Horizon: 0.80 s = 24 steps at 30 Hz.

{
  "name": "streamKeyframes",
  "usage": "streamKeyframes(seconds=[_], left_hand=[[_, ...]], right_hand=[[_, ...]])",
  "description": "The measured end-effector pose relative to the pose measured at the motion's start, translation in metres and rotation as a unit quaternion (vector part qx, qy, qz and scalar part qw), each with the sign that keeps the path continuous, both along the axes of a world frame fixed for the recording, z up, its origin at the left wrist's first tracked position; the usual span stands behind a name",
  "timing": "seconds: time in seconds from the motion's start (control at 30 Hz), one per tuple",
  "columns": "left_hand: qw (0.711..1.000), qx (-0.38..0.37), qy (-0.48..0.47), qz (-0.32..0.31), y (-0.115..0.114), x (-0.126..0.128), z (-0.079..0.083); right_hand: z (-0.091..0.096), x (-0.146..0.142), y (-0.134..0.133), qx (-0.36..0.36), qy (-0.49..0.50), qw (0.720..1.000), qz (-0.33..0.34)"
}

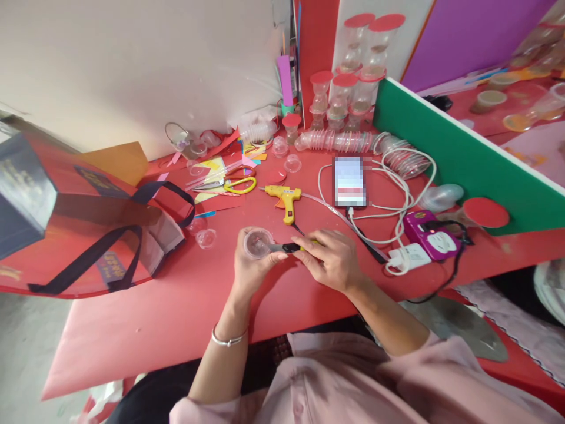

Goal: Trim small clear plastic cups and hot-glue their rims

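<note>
My left hand (252, 268) is wrapped round a small clear plastic cup (251, 252), its round mouth facing up. In my right hand (331, 259) is a cutter knife (291, 247) with a black and yellow handle. Its grey blade (276, 248) points left and meets the cup's right rim; whether the tip is inside the cup I cannot tell. Just beyond my hands, a yellow glue gun (285, 199) lies on the red table (176, 330), with a clear glue stick (324, 203) at its rear. Yellow-handled scissors (241, 184) lie farther left.
Red-topped plastic hourglass shapes (345, 94) stand at the back. Nested clear cups (338, 141) lie before them. A phone (349, 181), white cable (388, 240) and purple power adapter (430, 235) are on the right, by a green partition (463, 159). A red bag (79, 247) fills the left.
</note>
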<state>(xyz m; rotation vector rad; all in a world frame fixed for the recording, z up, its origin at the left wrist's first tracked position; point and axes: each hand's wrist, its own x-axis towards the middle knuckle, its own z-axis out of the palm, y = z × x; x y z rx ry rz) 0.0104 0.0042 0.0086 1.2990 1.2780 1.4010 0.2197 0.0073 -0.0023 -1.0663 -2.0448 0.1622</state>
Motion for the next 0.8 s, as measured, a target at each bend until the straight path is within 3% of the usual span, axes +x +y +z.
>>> streamKeyframes(seconds=[0.33,0.47,0.57,0.7,0.8], left_hand=[[0.995,-0.06,-0.038,-0.071,-0.0031,-0.0045,-0.0015],[0.994,-0.055,-0.024,-0.087,-0.003,-0.0079,-0.0037],[0.996,-0.046,-0.023,-0.076,-0.0026,-0.0073,-0.0052],[0.994,-0.057,-0.08,-0.041,-0.0008,-0.0056,-0.0055],[0.988,-0.047,-0.135,-0.06,0.001,-0.0075,-0.0032]], right_hand=[[0.0012,-0.0031,-0.0019,0.024,0.0,1.0,-0.001],[-0.0005,0.0006,0.0015,0.039,-0.024,0.998,-0.053],[0.0008,0.0032,0.0035,0.05,-0.018,0.994,-0.092],[0.0028,0.0012,0.0023,0.024,-0.022,0.997,-0.071],[0.0023,-0.0009,0.0011,0.003,-0.018,0.998,-0.065]])
